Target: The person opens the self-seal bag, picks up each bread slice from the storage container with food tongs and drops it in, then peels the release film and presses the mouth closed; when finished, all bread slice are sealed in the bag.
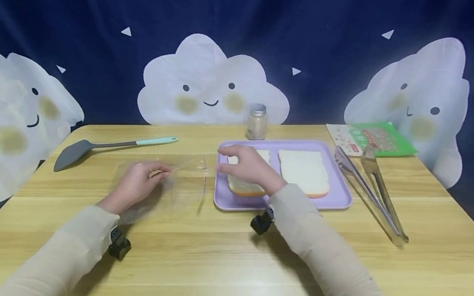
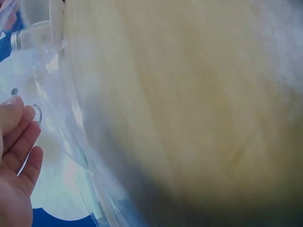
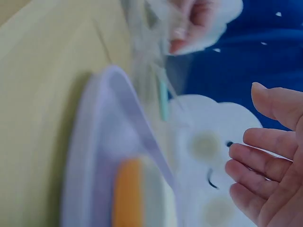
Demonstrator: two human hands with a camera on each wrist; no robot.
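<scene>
My left hand (image 1: 140,180) pinches a clear plastic bag (image 1: 185,186) between thumb and fingertips, and the bag hangs over the table left of the tray. In the left wrist view the same hand (image 2: 19,142) has the see-through film (image 2: 71,123) beside it. Above the left slice of bread (image 1: 244,187) my right hand (image 1: 245,165) hovers with its fingers spread towards the bag. The right wrist view shows this hand (image 3: 274,165) holding nothing. Another bread slice (image 1: 303,171) lies on the right half of the purple tray (image 1: 337,197).
Behind the tray stands a small jar (image 1: 257,123) with a metal lid. Metal tongs (image 1: 375,197) lie to its right, near a green and white packet (image 1: 373,137). A grey spatula (image 1: 106,146) with a mint handle rests at the back left.
</scene>
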